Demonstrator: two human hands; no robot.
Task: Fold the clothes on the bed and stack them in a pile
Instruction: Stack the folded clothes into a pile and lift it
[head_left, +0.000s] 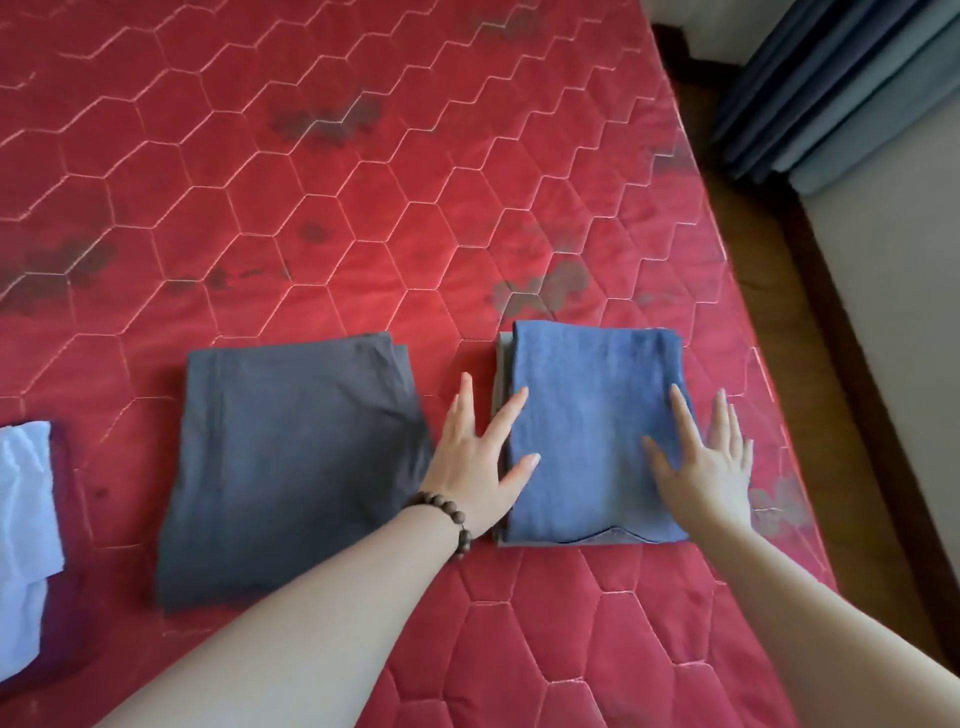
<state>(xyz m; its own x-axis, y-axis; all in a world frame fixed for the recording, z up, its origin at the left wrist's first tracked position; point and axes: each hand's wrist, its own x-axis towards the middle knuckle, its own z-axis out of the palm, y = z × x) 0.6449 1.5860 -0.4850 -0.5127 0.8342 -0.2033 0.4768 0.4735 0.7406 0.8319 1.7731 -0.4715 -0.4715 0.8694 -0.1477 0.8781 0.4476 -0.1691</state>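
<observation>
Two hands, both flat with fingers straight and spread, holding nothing. Left hand (480, 457): rests at the left edge of the folded blue garment (592, 431), thumb and forefinger on the cloth, the other fingers on the bed beside it; one string of brown wooden beads (448, 517) on its wrist. Right hand (706, 462): presses on the right edge of the same garment, outer fingers reaching past it onto the mattress. Folded blue garment, one: lies flat near the right side of the bed on top of a grey folded piece (500, 374), of which only thin margins show at the left and near edges. Dark grey folded garment (291, 462), one: lies flat just left of the left hand, apart from the blue one. White cloth (23, 530), one, partly cut off by the left edge of view, well apart from the others. Red quilted mattress (363, 182), one, stitched in hexagons, with dark blotches. Blue-grey curtain (841, 88), one, at the upper right beyond the bed.
</observation>
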